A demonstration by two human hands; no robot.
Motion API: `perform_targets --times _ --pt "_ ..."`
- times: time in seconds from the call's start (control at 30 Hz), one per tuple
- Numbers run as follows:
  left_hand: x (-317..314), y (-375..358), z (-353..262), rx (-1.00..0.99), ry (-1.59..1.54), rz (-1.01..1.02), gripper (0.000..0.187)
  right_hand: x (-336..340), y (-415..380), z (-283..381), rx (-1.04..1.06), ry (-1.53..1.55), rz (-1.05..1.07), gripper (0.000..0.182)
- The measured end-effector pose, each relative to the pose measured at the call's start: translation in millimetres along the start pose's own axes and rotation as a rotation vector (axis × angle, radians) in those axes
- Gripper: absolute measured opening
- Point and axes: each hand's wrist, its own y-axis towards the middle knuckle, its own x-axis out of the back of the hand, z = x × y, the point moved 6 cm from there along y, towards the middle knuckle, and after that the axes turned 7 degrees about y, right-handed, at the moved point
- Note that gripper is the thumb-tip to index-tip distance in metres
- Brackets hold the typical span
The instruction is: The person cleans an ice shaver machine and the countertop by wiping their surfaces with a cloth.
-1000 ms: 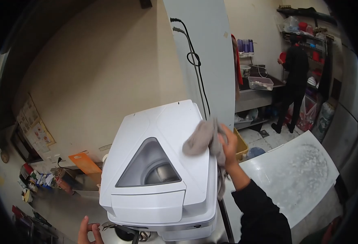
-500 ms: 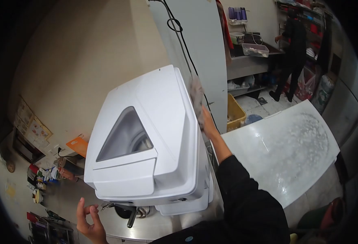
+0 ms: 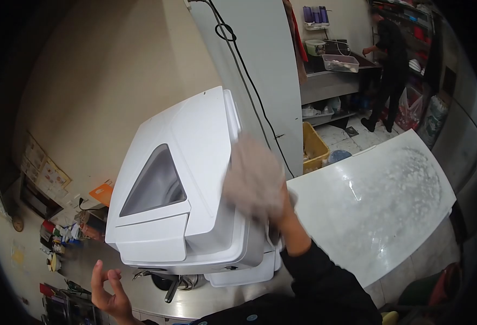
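A white machine (image 3: 203,200) with a triangular window in its lid stands on a metal table (image 3: 195,306). My right hand (image 3: 287,214) is closed on a grey-brown cloth (image 3: 254,176), which lies against the machine's right side, blurred by motion. The cloth hides most of those fingers. At the lower left, my left hand (image 3: 111,292) is raised with its fingers apart and holds nothing. Between it and the machine's base, a black-handled utensil (image 3: 172,290) rests by a dark round item.
A white chest top (image 3: 368,211) with wet or frosty marks lies to the right. Behind it are a yellow bin (image 3: 315,147) and a co-worker in dark clothes (image 3: 391,67) by shelves. Cables hang on the pale panel (image 3: 271,70).
My right hand has brought the cloth from behind the machine's right edge toward me, over its side. My left hand has shifted slightly left. The co-worker's posture has changed a little.
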Motion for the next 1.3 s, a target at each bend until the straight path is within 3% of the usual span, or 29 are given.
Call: perform_targets --times 0.13,0.2,0.27,0.3,0.37,0.43,0.5,0.67,0.77,0.97,1.1,1.13,1.2,1.3 --pt "10.4 -2.9 1.0 0.047 0.033 -0.032 0.033 20.3 117.8 -93.3 -0.184 0.110 -0.071 0.044" --pt "14.4 -2.3 -3.2 0.029 0.039 -0.032 0.032 21.6 151.8 -110.8 -0.146 0.229 -0.112 0.047" --pt "19.6 -2.6 -5.9 0.023 0.052 -0.019 0.031 19.3 160.9 -108.9 -0.108 0.134 -0.087 0.045" --pt "23.5 -3.6 -6.7 0.028 0.052 -0.038 0.032 15.4 150.6 -97.5 -0.125 0.143 -0.074 0.045" --pt "30.4 -7.7 -3.6 0.051 0.052 -0.082 0.033 14.4 127.6 -41.0 -0.173 -0.195 -0.088 0.043" --pt "33.9 -12.6 2.1 0.072 0.049 -0.088 0.033 9.7 89.1 8.6 -0.161 -0.246 -0.046 0.038" --pt "36.6 -16.0 3.6 0.096 0.026 -0.096 0.033 3.4 48.1 55.1 0.093 -0.461 -0.059 0.033" --pt "42.4 -22.2 8.0 0.083 0.001 -0.136 0.033 -41.9 -36.2 139.9 0.337 -0.649 0.098 0.035" --pt "54.0 -31.6 17.9 0.094 -0.009 -0.155 0.033 -60.2 -57.5 151.0 0.194 -0.823 0.113 0.037" --pt "67.4 -52.4 44.0 0.167 -0.030 -0.177 0.032 -143.5 -72.4 146.7 0.425 -0.963 0.441 0.034" --pt "66.3 -59.6 44.8 0.158 -0.120 -0.188 0.033 -226.7 -75.5 134.3 0.527 -0.754 0.599 0.024" --pt "65.7 -58.7 42.8 0.154 -0.123 -0.178 0.033 -245.0 -72.8 131.6 0.518 -0.756 0.594 0.024" --pt "66.7 -57.3 38.9 0.154 -0.209 -0.208 0.033 -273.7 -72.1 116.6 0.380 -0.803 0.785 0.031" --pt "70.9 -56.7 37.1 0.132 -0.220 -0.216 0.034 -257.2 -63.9 120.8 0.433 -0.563 0.660 0.032"
